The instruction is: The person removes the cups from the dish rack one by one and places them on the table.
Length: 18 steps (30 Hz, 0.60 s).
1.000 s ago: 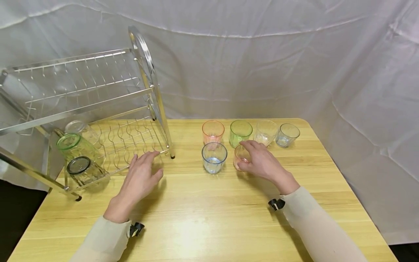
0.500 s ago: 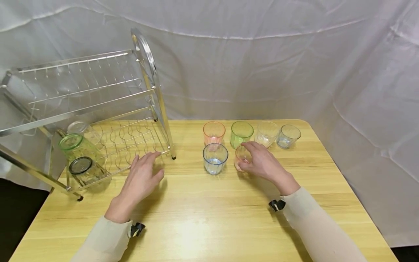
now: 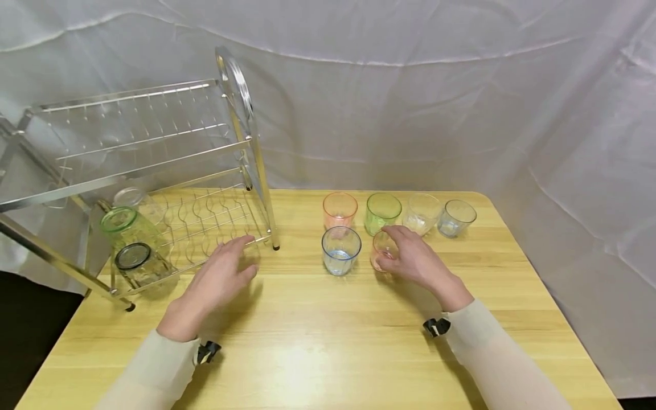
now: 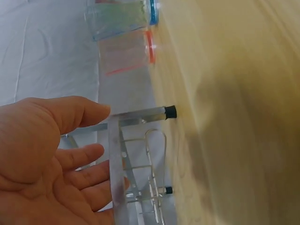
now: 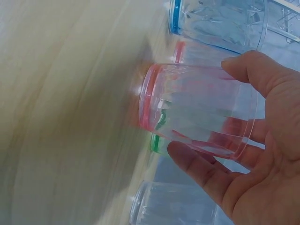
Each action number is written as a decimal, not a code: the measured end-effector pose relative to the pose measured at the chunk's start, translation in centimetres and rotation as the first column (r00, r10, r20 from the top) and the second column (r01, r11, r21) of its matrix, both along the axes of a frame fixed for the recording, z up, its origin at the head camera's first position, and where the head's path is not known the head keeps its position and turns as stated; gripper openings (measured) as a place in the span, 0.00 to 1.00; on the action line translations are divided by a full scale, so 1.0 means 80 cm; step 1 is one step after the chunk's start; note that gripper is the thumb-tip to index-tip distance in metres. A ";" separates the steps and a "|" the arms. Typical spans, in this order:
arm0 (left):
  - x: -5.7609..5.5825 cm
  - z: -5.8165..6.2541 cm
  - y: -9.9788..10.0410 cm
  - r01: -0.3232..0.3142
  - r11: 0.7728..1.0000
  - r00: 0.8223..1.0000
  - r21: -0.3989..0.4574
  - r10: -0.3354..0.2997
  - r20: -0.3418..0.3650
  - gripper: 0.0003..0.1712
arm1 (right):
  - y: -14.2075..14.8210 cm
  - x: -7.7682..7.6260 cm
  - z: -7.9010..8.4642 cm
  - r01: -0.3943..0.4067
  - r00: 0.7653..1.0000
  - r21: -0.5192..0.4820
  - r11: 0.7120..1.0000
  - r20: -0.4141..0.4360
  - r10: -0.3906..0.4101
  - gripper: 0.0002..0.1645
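My right hand [image 3: 417,259] holds a small pink glass [image 3: 380,256] that stands on the table. In the right wrist view the thumb lies along one side of the glass [image 5: 201,108] and the fingers along the other. Just left of it stands a blue-rimmed glass [image 3: 340,254], which nothing touches. My left hand [image 3: 217,279] hovers, its fingers loosely spread, beside the front rail of a metal dish rack [image 3: 262,182]. In the left wrist view the hand [image 4: 61,159] lies close to the rack's frame [image 4: 115,164]; whether it touches cannot be told.
Behind the pink glass is a row: a red-rimmed glass [image 3: 339,209], a green glass [image 3: 382,215], a clear glass [image 3: 421,215] and a blue-grey glass [image 3: 456,219]. On the rack's lower shelf lean a green glass [image 3: 132,230], a dark glass [image 3: 142,266] and a clear glass [image 3: 143,205].
The head view has turned slightly, so the rack and glasses appear a little further right. My right hand stays on the pink glass; the left hand remains near the rack's front rail.
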State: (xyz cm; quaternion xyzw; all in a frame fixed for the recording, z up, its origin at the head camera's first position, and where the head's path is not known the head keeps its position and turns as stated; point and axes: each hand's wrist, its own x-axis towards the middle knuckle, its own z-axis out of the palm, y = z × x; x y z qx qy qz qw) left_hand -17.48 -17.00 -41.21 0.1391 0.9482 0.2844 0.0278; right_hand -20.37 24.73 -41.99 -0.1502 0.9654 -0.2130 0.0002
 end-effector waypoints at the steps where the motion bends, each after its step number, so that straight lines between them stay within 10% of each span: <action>1: -0.001 0.003 -0.002 -0.003 1.000 1.000 0.010 0.002 0.011 0.39 | 0.001 0.000 0.000 0.001 1.000 -0.003 1.000 0.001 -0.001 0.45; 9: 0.001 0.033 -0.047 -0.084 0.993 0.995 -0.087 0.078 -0.063 0.36 | 0.000 0.001 -0.003 -0.004 1.000 -0.027 1.000 0.018 0.005 0.45; 14: 0.002 0.059 -0.095 -0.237 0.953 0.964 -0.189 0.207 -0.165 0.34 | 0.000 0.002 -0.003 0.002 1.000 -0.021 1.000 0.013 -0.002 0.45; 18: 0.005 0.073 -0.133 -0.307 0.916 0.951 -0.259 0.287 -0.113 0.37 | 0.000 0.002 -0.003 0.002 1.000 -0.020 1.000 0.014 -0.002 0.46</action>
